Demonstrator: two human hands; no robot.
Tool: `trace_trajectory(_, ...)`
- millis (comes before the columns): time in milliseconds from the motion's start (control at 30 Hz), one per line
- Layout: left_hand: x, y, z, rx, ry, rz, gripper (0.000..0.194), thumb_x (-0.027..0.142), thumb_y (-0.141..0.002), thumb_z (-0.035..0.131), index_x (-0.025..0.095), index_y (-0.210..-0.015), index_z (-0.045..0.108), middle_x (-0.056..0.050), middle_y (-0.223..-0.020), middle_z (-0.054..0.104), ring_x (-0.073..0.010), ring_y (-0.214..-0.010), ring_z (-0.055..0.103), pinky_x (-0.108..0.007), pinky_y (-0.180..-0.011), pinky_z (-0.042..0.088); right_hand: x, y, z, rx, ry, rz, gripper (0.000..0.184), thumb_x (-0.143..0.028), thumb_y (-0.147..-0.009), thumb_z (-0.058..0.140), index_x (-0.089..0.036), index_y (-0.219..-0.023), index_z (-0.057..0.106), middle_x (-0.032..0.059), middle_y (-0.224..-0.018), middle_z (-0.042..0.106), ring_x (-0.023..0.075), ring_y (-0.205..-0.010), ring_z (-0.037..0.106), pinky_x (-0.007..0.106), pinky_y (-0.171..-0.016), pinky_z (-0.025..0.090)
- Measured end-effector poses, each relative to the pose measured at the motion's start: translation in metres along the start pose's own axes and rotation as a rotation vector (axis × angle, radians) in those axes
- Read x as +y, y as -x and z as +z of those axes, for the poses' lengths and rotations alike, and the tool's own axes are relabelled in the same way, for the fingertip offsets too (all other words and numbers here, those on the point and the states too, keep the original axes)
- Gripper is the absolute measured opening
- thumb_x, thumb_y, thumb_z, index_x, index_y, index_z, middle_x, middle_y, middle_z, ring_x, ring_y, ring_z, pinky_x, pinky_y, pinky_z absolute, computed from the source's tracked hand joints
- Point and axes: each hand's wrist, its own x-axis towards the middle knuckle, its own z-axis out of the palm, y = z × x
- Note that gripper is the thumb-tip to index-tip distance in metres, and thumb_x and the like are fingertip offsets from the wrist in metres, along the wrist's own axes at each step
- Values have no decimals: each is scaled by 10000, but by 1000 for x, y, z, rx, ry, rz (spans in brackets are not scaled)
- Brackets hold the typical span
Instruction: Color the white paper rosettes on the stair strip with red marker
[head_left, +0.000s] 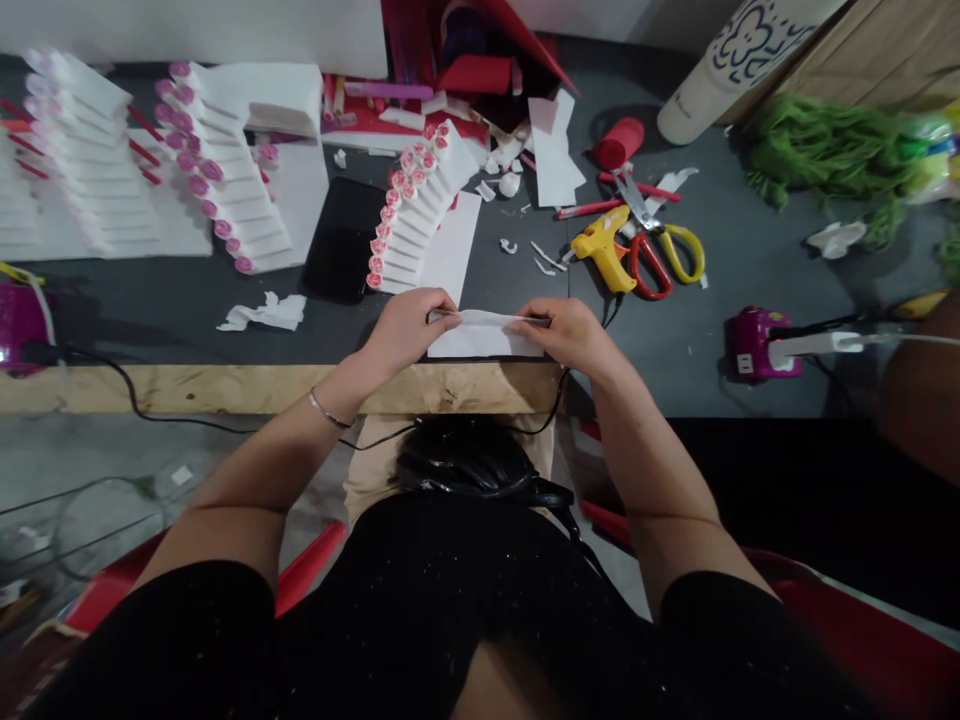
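A narrow white strip of paper (484,340) lies at the table's front edge, its upper edge raised and pinched at both ends. My left hand (414,325) grips the left end between thumb and fingers. At the right end, my right hand (562,328) pinches the same edge. Just beyond the paper stands a fan of white folded strips tipped with pink-red rosettes (409,205), resting partly on a white sheet (457,250). A black phone (341,240) lies to its left. To the right are a yellow glue gun (604,250) and scissors with red and yellow handles (679,250).
More rosette-tipped paper fans (225,170) stand at the left. Crumpled paper (262,312) and scraps lie about. Farther back are a red roll (621,143), a white bottle (709,85) and green strands (825,150). Purple power sockets (761,345) trail cords; another person's arm shows at far right.
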Motion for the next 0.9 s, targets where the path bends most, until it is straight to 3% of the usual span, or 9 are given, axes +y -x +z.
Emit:
trace_trajectory(200,-13,0,1,-107,-122,126,76,238,-938,683,247,-936,758,-59,-964,752,-242,-926,686,-379,-924,531,13,-4,5,55,133,-142,129,-306,-947,696,-238,-937,805,61,-926,800,232,-899,702,370,-840,554)
trace_trajectory(567,-32,12,-3,-196,-318,334,223,210,-1004,527,257,-1054,739,-112,-1063,739,-273,-1046,664,-399,-912,559,38,9,-2,139,349,-376,232,-245,-1049,563,-255,-965,779,82,-976,790,249,-948,690,424,-886,561)
trace_trajectory(733,-23,20,-8,-268,-433,338,290,177,-1060,442,167,-1158,715,-117,-1113,729,-247,-1069,647,-371,-891,551,47,16,-4,214,481,-606,299,-209,-1089,505,-258,-1001,787,71,-989,791,215,-884,658,394,-818,565)
trace_trajectory(900,-16,19,-12,-338,-520,357,323,219,-1113,399,149,-1200,702,-122,-1127,725,-244,-1060,652,-368,-905,561,48,22,-9,202,540,-694,268,-180,-1080,536,-259,-1121,789,70,-1026,787,209,-918,658,373,-806,576)
